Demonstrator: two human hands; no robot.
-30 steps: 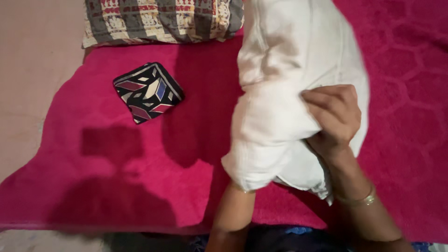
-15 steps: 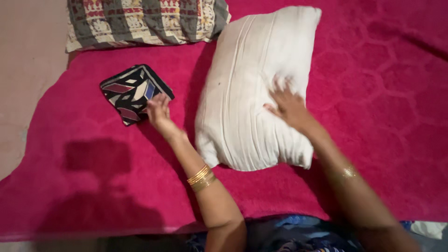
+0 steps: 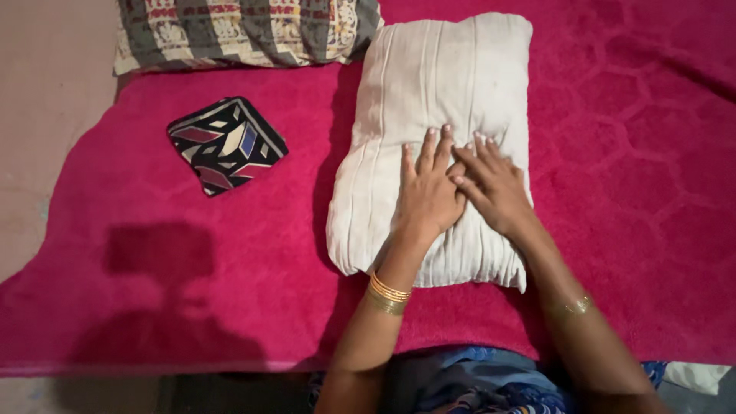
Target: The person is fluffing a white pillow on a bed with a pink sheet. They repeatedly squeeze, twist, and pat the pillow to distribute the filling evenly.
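Left hand (image 3: 426, 192) moved from folded patterned cloth (image 3: 226, 143) onto white pillow (image 3: 433, 146), beside right hand (image 3: 494, 188); both grips spread flat

White pillow (image 3: 429, 100), pleated and plump, lies flat and lengthwise on the pink blanket (image 3: 230, 253), just right of the folded patterned cloth (image 3: 226, 144), wrinkled near its lower edge.

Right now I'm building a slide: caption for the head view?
Both hands, left hand and right hand, pressing flat on a white ribbed pillow on a pink blanket.
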